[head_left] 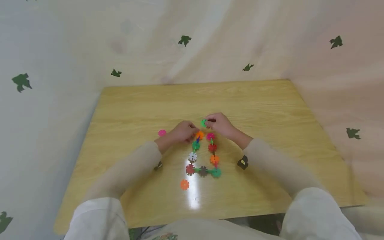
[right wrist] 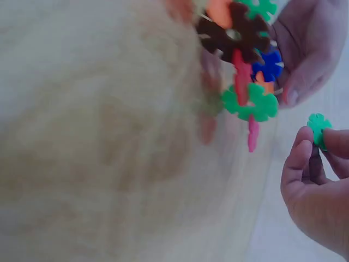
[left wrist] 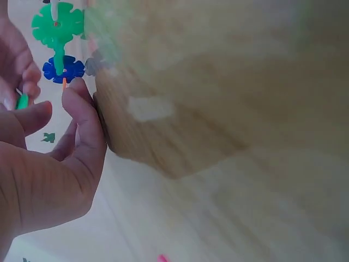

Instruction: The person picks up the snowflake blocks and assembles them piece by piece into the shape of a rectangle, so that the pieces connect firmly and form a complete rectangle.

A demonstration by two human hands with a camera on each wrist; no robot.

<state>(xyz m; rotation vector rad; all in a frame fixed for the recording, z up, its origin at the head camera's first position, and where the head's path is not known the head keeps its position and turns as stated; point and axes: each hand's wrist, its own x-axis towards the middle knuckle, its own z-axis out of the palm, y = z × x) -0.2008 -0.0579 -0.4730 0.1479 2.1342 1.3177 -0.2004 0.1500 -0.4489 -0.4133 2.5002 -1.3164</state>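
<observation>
My right hand (head_left: 221,125) pinches a bright green notched interlocking disc (right wrist: 317,130) between thumb and fingers, above the far end of a chain of such discs. My left hand (head_left: 183,132) pinches the orange disc (head_left: 200,135) at the chain's left far end; the fingers partly hide it. Below it, a blue disc (left wrist: 61,70) and a green disc (left wrist: 59,24) link on edge. The chain runs down past a white disc (head_left: 192,156), across a dark brown disc (head_left: 203,171), and back up to a pink disc (head_left: 210,136). A gap separates its two far ends.
A loose pink disc (head_left: 162,133) lies left of my left hand. Nearer my body is a loose orange disc (head_left: 184,184). The wooden table (head_left: 144,106) meets a pale curtain (head_left: 144,50) with dark green bird shapes at the back and sides.
</observation>
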